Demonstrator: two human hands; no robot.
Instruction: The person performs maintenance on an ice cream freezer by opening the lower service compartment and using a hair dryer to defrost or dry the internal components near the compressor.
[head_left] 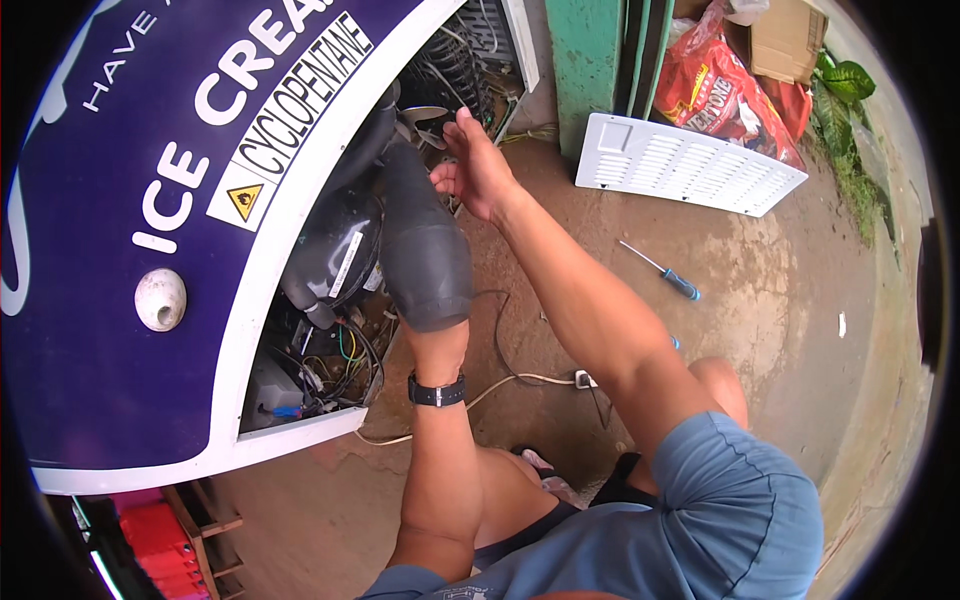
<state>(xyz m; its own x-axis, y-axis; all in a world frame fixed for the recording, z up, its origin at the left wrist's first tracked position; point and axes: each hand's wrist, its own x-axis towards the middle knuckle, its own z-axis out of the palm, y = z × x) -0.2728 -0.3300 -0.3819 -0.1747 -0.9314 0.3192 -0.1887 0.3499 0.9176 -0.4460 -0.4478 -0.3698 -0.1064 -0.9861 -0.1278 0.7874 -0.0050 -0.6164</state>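
Note:
A dark, tapered handheld blower (428,255) points into the open machine bay of a purple and white freezer (105,350). My left hand (440,345) is at its near, wide end; the blower's body hides the fingers. Beyond the blower's narrow end, my right hand (478,170) hangs near a fan blade (425,114), thumb raised and fingers loosely apart, with nothing in it. Inside the bay, a black compressor (330,250) sits left of the blower. Loose wires (345,350) lie in front of it, and dark coils (455,70) stand at the far end.
A white louvered panel (690,165) leans by a green post (588,80) and a red bag (705,85). On the ground lies a blue-handled screwdriver (680,284). A pale cord (490,388) runs past my left forearm to a plug (585,379).

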